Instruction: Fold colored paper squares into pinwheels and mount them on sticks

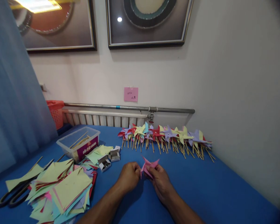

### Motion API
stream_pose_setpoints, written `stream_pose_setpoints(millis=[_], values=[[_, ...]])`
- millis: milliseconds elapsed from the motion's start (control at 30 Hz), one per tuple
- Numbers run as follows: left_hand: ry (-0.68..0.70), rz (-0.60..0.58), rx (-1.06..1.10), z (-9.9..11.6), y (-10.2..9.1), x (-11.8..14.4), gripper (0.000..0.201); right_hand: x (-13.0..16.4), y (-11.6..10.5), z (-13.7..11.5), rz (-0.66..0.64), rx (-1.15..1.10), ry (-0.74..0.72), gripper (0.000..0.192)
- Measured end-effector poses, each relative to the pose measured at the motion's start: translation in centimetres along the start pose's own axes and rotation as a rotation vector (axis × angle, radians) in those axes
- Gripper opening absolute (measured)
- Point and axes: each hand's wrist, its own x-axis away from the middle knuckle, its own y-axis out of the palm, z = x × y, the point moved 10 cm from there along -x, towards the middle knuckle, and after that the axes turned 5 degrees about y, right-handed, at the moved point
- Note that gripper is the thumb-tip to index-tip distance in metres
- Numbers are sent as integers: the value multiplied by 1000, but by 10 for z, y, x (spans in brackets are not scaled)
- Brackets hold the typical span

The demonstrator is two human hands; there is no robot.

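Observation:
A pink paper pinwheel (149,166) is pinched in my right hand (160,180), its pointed blades folded in toward the middle. My left hand (130,175) is closed just left of the pinwheel, thumb and fingertips pressed together close to its edge. Whatever those fingertips hold, if anything, is hidden. Left of my hands are two small open boxes; the nearer box (104,163) has small metal pins in it, and the other box (114,155) stands just behind it. Several finished pinwheels (169,134) on wooden sticks lie in a row at the back.
Stacked cut paper squares (70,188) cover the left front, beside black-handled scissors (16,193). Behind them stands a clear plastic tub (67,141) with wooden sticks. A red basket (57,116) sits by the blue curtain (16,81). A metal pipe (130,108) runs along the wall.

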Motion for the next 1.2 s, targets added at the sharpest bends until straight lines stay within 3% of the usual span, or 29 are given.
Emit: stream_pose_setpoints(millis=[500,1200], values=[[44,61,-153,10,-1,4,21,-2,-5,-1,30,6,-25,28],[41,101,-79,8,0,3,21,-1,0,-5,8,1,-48,34]])
